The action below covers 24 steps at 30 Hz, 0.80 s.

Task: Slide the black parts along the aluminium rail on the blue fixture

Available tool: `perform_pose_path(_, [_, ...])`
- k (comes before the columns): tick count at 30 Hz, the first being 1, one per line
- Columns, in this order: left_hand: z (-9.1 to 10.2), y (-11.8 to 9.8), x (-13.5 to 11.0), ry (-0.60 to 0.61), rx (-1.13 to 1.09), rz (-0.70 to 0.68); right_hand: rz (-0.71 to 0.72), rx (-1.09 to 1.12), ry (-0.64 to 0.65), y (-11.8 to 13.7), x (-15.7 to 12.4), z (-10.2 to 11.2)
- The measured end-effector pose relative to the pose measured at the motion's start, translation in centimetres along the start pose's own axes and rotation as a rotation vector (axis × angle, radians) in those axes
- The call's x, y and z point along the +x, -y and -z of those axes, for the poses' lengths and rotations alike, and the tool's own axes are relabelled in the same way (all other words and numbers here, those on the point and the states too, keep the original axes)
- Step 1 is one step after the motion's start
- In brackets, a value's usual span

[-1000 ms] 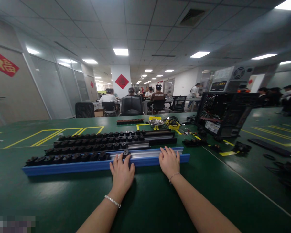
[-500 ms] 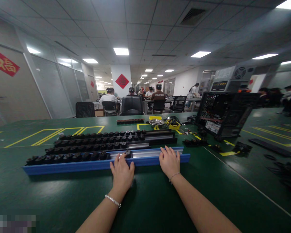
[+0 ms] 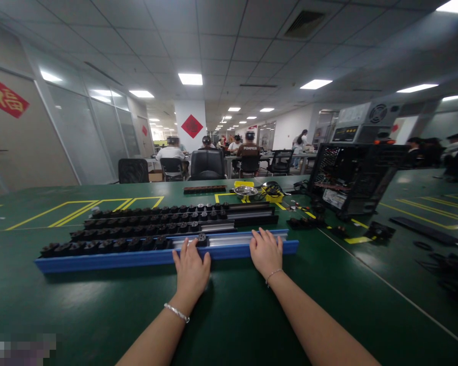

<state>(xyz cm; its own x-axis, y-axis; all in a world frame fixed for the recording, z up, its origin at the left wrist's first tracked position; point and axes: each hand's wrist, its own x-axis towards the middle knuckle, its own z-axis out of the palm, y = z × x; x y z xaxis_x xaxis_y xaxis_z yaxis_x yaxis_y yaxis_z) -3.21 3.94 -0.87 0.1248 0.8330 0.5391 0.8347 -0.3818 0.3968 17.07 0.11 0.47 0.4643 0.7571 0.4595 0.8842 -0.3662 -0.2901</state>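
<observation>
A long blue rail (image 3: 114, 261) with a silvery inner channel lies across the table in front of me. Round black socket modules (image 3: 106, 246) fill its left part in a row. One separate black module (image 3: 202, 240) sits in the channel just right of my left fingers. My left hand (image 3: 192, 274) holds the rail's near wall near the middle, fingers bent over the edge and thumb in front. Toward the right end, my right hand (image 3: 266, 253) grips the same wall in a similar way. The fingertips of both hands are partly hidden inside the channel.
Behind the blue rail lie several black rails (image 3: 256, 220) with similar modules. A metal bowl (image 3: 246, 191), cables and a brown strip (image 3: 205, 189) are farther back. An open computer case (image 3: 351, 178) stands at right, near loose black parts (image 3: 381, 231). Several people sit beyond the table.
The view has shifted very slightly. Both hands and the separate module keep their places on the blue rail.
</observation>
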Motion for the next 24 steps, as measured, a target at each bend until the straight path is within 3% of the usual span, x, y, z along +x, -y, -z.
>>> perform_pose_path(24, [0.18,0.07,0.13,0.042,0.0,-0.027,-0.003,0.002,-0.002,0.01,-0.06,0.11])
